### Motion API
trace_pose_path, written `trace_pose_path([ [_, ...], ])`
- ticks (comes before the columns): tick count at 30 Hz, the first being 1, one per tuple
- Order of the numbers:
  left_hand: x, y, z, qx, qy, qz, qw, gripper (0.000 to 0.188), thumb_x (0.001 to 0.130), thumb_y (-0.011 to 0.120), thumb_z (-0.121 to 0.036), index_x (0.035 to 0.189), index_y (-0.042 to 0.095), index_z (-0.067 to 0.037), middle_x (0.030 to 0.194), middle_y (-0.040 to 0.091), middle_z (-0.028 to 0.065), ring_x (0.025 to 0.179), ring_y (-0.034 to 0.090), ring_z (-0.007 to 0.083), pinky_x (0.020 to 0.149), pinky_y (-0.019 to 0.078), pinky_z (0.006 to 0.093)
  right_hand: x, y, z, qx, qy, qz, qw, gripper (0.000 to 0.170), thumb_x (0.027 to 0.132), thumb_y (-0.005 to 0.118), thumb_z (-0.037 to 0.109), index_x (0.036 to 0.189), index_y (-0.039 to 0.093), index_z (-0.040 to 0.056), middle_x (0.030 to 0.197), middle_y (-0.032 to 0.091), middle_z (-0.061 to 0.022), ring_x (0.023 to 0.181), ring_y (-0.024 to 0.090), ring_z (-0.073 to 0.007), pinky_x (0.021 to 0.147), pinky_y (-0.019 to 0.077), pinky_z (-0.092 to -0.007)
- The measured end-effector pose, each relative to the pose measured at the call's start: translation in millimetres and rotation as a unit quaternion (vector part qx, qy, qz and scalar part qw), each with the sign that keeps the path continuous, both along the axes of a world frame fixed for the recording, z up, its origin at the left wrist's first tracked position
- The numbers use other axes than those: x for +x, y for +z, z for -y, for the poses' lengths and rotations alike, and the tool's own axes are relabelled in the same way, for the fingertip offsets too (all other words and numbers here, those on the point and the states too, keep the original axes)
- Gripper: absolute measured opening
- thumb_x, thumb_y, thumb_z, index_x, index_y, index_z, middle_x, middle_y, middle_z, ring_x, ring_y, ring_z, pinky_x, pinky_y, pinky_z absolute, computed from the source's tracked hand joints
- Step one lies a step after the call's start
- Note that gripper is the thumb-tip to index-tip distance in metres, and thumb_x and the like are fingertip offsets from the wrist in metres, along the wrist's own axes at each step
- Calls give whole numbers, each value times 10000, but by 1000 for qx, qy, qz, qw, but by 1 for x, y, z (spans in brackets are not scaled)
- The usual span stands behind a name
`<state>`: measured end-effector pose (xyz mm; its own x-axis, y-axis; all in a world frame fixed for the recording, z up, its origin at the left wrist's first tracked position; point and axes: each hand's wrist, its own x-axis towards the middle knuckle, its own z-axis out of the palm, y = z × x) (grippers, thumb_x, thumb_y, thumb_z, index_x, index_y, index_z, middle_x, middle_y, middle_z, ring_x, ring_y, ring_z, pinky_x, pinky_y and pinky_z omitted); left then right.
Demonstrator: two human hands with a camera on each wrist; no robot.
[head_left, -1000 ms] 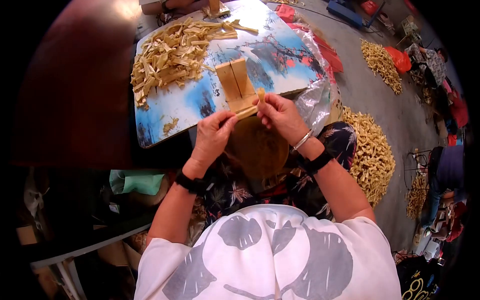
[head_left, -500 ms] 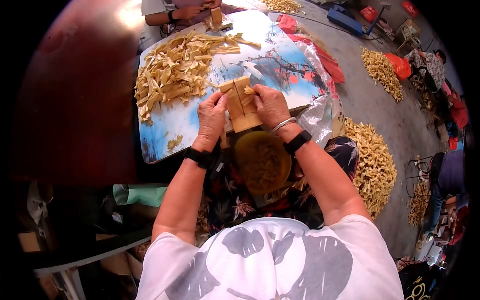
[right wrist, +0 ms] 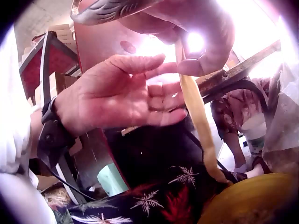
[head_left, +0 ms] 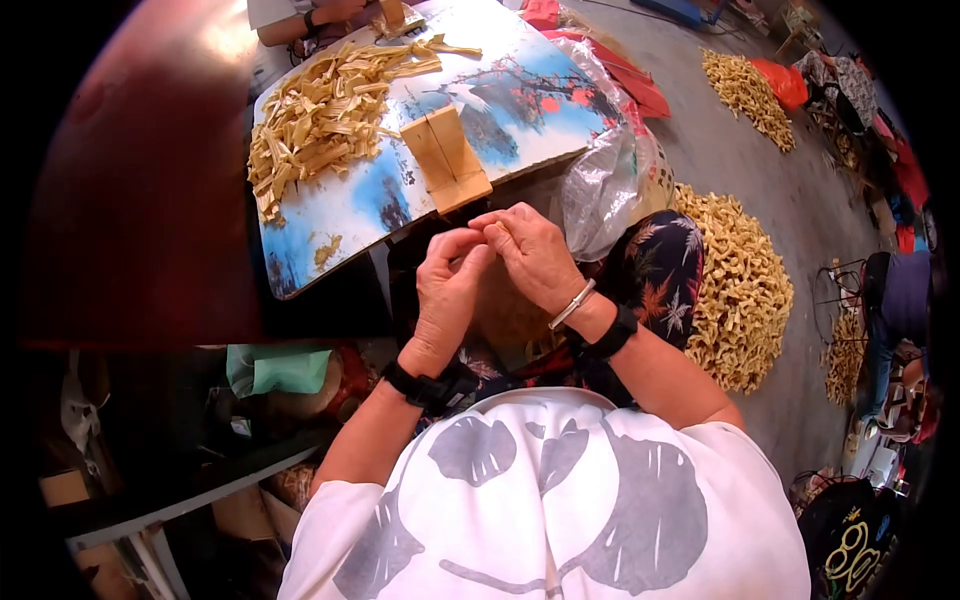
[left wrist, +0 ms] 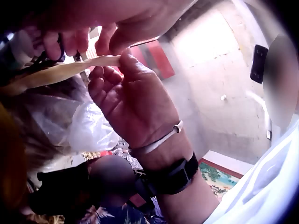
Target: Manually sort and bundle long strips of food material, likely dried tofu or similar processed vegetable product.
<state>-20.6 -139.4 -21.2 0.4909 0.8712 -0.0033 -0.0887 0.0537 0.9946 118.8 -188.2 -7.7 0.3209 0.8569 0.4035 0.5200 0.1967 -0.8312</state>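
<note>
Fingers of your right hand [left wrist: 138, 105] pinched the strip [right wrist: 198, 109] against the thumb, while those of your left hand [right wrist: 126, 93] lay loosely extended beside it, palm showing. You could not tell whether the left fingertips touched it. Both hands met in front of you, over your lap, and the strip hung between them.

From above, your own knuckles hid nearly all of the strip; its upper end was lost in your right grip. At your left wrist its far end ran toward the picture's edge, where its finish was hard to read.

Its long axis, seen from your right wrist, dropped steeply from the pinch, slanting a little right, with the low end bending near the bowl [right wrist: 254, 189]. Seen from above, your hands covered much of that bowl.

Just ahead of your fingers, the slotted stand [head_left: 443, 160] sat at the near edge of the table [head_left: 300, 235], with a pile [head_left: 330, 115] beyond it to the left. Plastic [head_left: 605, 190] bunched just beside the table, and a heap [head_left: 740, 290] lay on the floor to your right.
</note>
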Motion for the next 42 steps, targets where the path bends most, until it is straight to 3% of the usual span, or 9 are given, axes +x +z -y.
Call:
trace_pose_path([
  [6,-25,3,23,-467,-66,85,877,312,969,613,-367,982,634,-56,901,679,59,815,655,178,764,550,337,-24,-4,47,3,62,36,997,92,904,614,134,886,617,44,816,633,-151,744,635,-357,654,517,-405],
  [11,-17,-19,23,-367,-86,35,925,295,907,681,-96,1180,624,-2,954,701,73,830,672,164,738,539,252,-36,-11,79,26,106,24,994,106,891,632,144,888,620,39,830,652,-160,772,653,-336,679,533,-390],
  [15,-16,-18,28,24,-112,-184,976,211,889,613,23,1095,650,-6,946,692,65,828,667,178,714,532,289,-18,-15,76,35,-1,37,999,140,922,604,157,903,637,22,909,677,-154,809,667,-336,712,557,-366],
  [18,-12,-3,35,438,-113,-270,850,241,806,583,105,999,659,-19,883,667,109,782,656,282,696,522,345,-12,-20,73,-84,-5,-182,980,232,990,544,199,932,636,-6,970,681,-125,855,681,-222,650,587,-325],
  [23,-11,20,32,496,-83,-270,821,249,781,579,91,992,635,-31,868,636,146,821,640,346,708,528,390,-9,-45,61,-139,28,-467,873,316,1030,497,270,1008,631,-16,1018,663,-105,880,653,-115,596,597,-259],
  [27,-16,12,15,455,-3,-286,843,232,789,595,61,995,628,-42,889,648,140,817,646,335,711,531,390,-18,-19,64,-41,12,-181,983,260,1004,543,250,982,633,7,986,672,-105,834,667,-183,638,575,-293],
  [32,-20,18,3,383,1,-257,887,212,781,563,89,938,638,-32,948,671,145,853,660,345,747,539,383,-18,-25,68,9,49,43,998,181,957,603,191,937,633,14,998,677,-119,838,662,-283,727,542,-343],
  [38,-17,52,4,486,-78,-316,811,239,800,530,120,894,684,-36,868,665,125,810,671,323,695,532,346,-13,-17,55,96,-4,77,992,77,877,646,112,899,628,40,1005,669,-103,980,637,-311,813,537,-373],
  [42,-11,64,6,489,20,-308,816,219,809,541,102,930,673,-24,849,634,149,763,644,344,677,518,370,-20,-16,59,99,44,129,986,137,835,696,175,873,626,64,962,659,-55,961,639,-260,742,556,-350],
])
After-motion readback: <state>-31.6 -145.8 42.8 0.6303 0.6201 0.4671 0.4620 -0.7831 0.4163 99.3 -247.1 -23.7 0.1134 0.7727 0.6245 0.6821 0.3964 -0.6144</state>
